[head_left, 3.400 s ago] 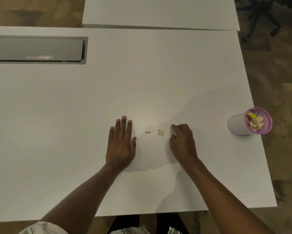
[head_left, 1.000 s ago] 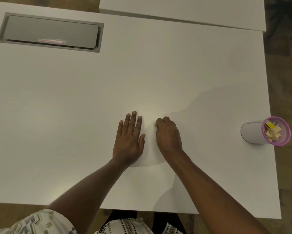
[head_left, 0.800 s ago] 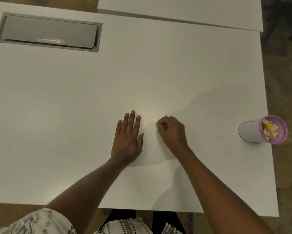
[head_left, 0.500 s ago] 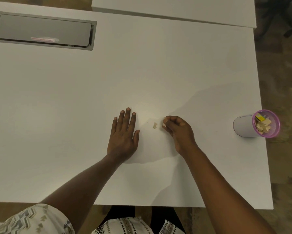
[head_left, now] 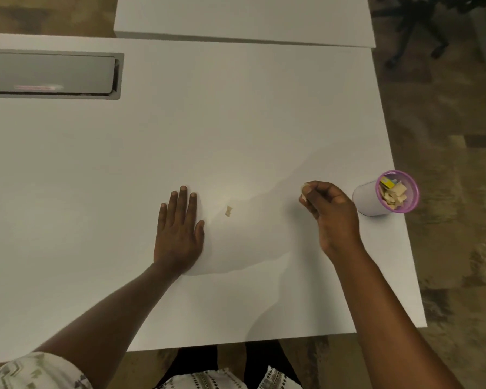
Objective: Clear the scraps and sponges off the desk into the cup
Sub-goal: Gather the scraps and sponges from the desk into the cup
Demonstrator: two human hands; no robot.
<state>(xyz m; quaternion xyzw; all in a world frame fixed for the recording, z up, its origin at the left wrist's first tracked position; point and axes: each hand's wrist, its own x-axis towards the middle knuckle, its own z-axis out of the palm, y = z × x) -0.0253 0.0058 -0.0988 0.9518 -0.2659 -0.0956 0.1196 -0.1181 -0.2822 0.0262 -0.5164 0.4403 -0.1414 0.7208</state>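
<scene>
Hands: two bare hands over the white counter [head_left: 236,122].
Left hand [head_left: 178,231]: lies flat, palm down on the counter, fingers straight and close together, grasping nothing.
Right hand [head_left: 330,213]: raised a little off the counter, fingers curled, thumb and fingertips pinched on one small pale tan scrap [head_left: 303,190]; only a corner of it shows past the fingertips.
Scraps loose on the counter: one, a small beige paper-like scrap [head_left: 229,211], lying flat between the two hands, just right of the left hand's thumb and well left of the right hand.
Cups: one white cylindrical cup with a purple rim [head_left: 388,195], standing upright near the counter's right edge, just right of the right hand and apart from it.
Cup contents: a heap of tan scraps in the cup [head_left: 395,195], too many and too overlapped to count, and one yellow piece with blue on it [head_left: 387,181] at the far side of the opening; whether that piece is a sponge I cannot tell.
Sponges on the counter: I can make out no piece that is clearly one.
Other things: one grey rectangular cable hatch set into the counter [head_left: 49,75], far ahead and to the left of the left hand; one second white tabletop [head_left: 244,18] butting the far edge.
</scene>
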